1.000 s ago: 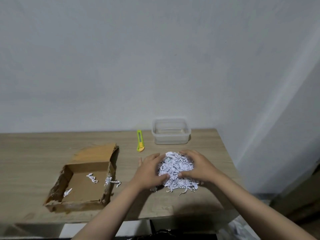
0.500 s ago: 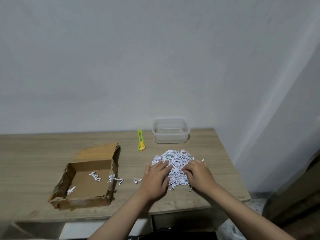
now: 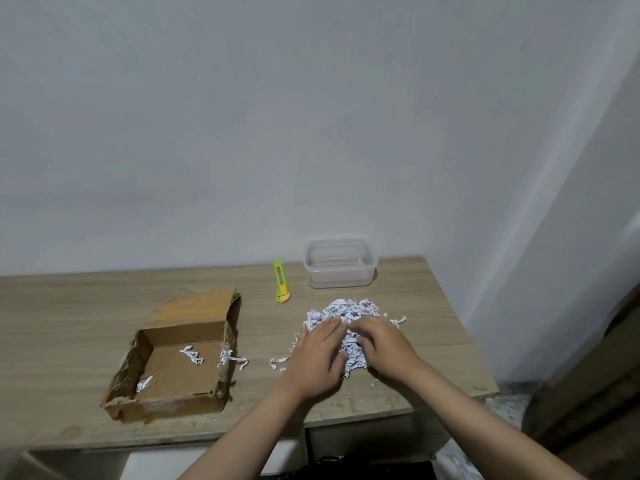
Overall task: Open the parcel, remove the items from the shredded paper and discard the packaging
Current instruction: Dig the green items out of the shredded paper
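Note:
A heap of white shredded paper lies on the wooden table, right of centre. My left hand rests flat on the heap's near left side, fingers spread. On the near right side my right hand has its fingers curled down into the shreds; whether they grip anything is hidden. To the left stands the opened cardboard parcel, torn along its edges, flap folded back, with a few paper strips inside. No item shows in the heap.
A clear plastic container stands by the wall behind the heap. A green and yellow box cutter lies to its left. Stray paper strips lie between parcel and heap. The table's right edge is near my right forearm.
The heap, cupped between both hands a second ago, now lies spread flatter on the table. Both hands have moved onto its near side, fingers pressing and working into the shreds.

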